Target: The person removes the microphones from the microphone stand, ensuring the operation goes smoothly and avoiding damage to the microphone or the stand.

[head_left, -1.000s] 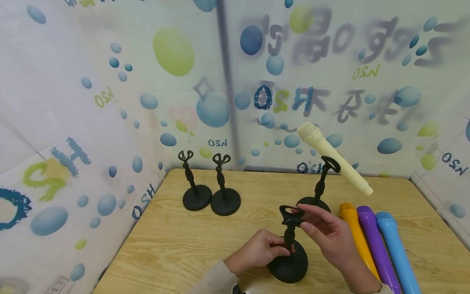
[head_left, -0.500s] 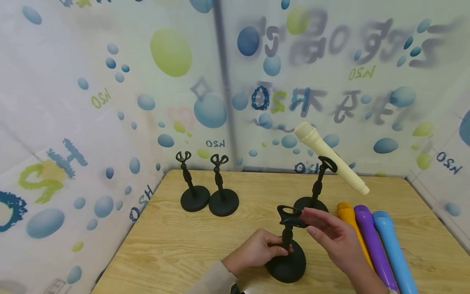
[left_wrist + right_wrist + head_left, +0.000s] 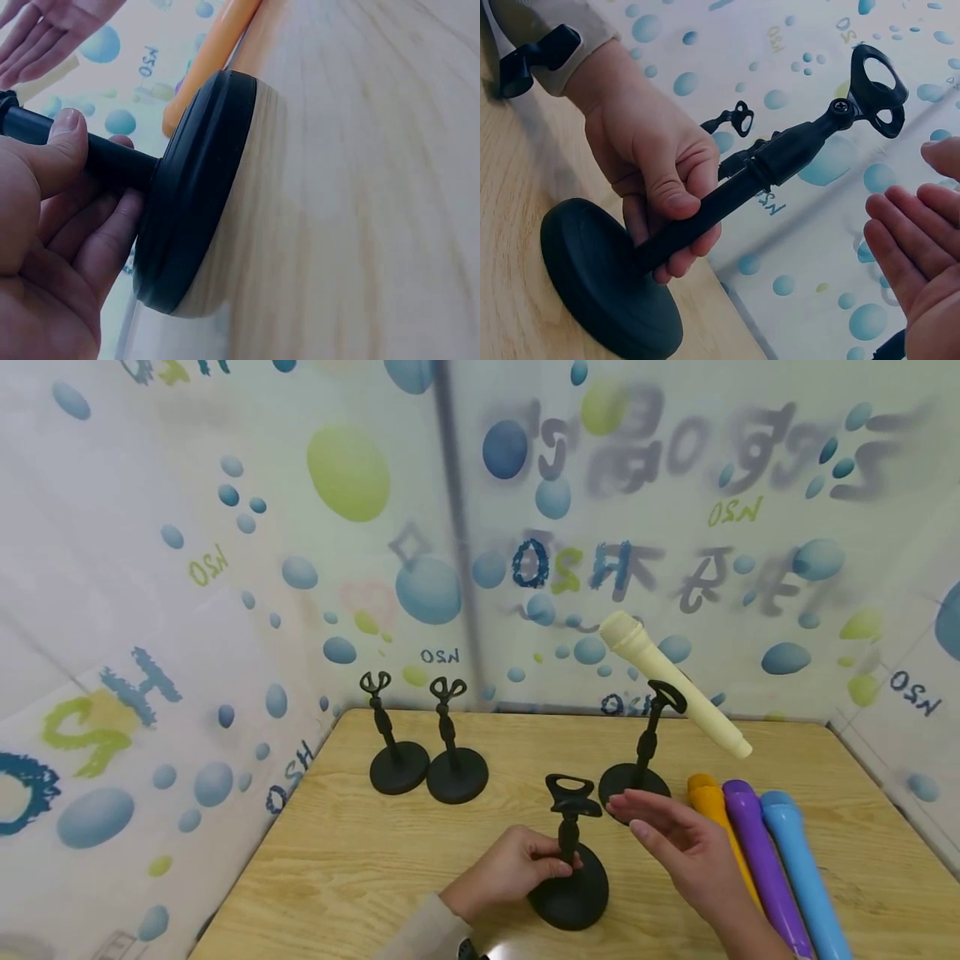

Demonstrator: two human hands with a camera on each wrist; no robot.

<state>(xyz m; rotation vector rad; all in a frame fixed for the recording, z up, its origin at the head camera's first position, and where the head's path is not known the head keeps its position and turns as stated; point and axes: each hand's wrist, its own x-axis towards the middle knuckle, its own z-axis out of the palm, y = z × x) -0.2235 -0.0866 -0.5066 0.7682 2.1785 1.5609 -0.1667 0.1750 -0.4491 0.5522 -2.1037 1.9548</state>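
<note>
My left hand (image 3: 512, 870) grips the pole of a black microphone stand (image 3: 572, 897) low down, just above its round base. The thumb and fingers wrap the pole, as the right wrist view shows with the stand's clip (image 3: 877, 90) at the upper end. In the left wrist view the base (image 3: 196, 195) is at the tabletop, upright. My right hand (image 3: 686, 852) hovers to the right of the clip, apart from it, its fingers fairly straight and holding nothing. Behind it, another black stand (image 3: 647, 747) carries a cream microphone (image 3: 675, 681), tilted down to the right.
Two more black microphone stands (image 3: 399, 767) stand at the back left of the wooden table (image 3: 360, 877). Orange (image 3: 708, 795), purple (image 3: 765, 860) and blue microphones (image 3: 806, 868) lie side by side at the right. A patterned curtain (image 3: 337, 568) closes off the back and sides.
My right hand, earlier touching the stand's clip, has come away from it. My left hand has shifted the gripped stand slightly left, and its clip now faces a little differently.
</note>
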